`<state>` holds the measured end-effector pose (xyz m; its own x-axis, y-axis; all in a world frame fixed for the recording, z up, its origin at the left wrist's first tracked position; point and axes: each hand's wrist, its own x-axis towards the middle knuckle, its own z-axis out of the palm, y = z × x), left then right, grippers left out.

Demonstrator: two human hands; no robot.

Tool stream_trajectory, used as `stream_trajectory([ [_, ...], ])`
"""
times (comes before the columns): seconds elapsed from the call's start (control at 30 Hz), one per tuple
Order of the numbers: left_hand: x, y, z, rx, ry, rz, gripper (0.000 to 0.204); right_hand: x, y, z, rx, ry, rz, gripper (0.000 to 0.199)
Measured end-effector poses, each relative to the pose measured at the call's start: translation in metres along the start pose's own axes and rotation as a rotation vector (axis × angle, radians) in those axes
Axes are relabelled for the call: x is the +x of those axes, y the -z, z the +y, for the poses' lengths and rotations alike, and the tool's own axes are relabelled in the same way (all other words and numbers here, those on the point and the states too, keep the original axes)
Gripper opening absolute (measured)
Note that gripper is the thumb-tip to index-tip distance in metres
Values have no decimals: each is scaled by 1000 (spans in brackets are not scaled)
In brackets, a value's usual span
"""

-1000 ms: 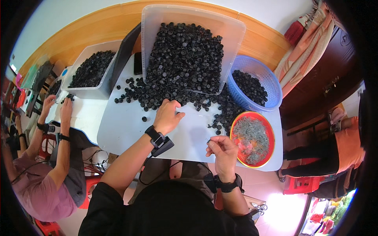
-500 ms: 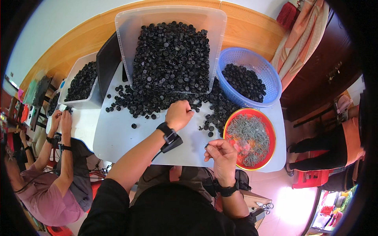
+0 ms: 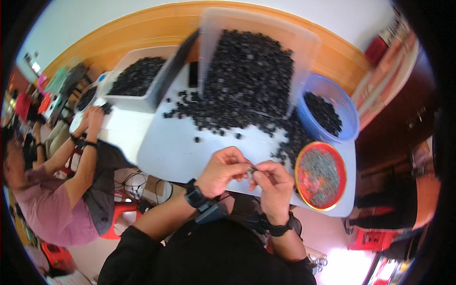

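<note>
My left hand [image 3: 222, 172] and my right hand [image 3: 274, 186] meet above the front of the pale table, fingertips almost touching. Between the pinched fingers shows a small dark piece [image 3: 252, 169], blurred and mostly covered; its exact kind cannot be made out. Both hands are closed. Beyond them lies a heap of small round black plastic caps [image 3: 223, 111], spilling from a tilted clear plastic bin [image 3: 304, 52]. Close to my right hand stands a red bowl with a yellow rim [image 3: 298, 179], full of thin silvery metal pieces [image 3: 323, 173].
A blue plastic basket [image 3: 350, 113] holding black caps stands behind the red bowl. At left, a co-worker's hands [image 3: 91, 118] work beside a white tub [image 3: 130, 100] of black pieces. A dark upright panel [image 3: 178, 61] stands between the two places.
My left hand has come back from the cap heap to meet my right hand, closed at the fingertips. The view has turned, shifting the table's things rightward.
</note>
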<state>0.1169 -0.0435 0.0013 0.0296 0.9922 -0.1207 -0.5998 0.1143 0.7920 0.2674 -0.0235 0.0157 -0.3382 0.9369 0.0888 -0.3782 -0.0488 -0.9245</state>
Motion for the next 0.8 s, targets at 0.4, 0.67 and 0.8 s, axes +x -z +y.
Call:
stream_trajectory([
  [0.4, -32, 14, 1, 30, -242, 183, 15, -2, -45, 20, -42, 28, 77, 10],
  [0.67, -38, 19, -1, -51, -281, 111, 20, -6, -43, 22, 6, 2, 51, 10],
  [0.8, -42, 19, 2, -42, -283, 46, 20, -9, -40, 20, 49, -8, 3, 10],
])
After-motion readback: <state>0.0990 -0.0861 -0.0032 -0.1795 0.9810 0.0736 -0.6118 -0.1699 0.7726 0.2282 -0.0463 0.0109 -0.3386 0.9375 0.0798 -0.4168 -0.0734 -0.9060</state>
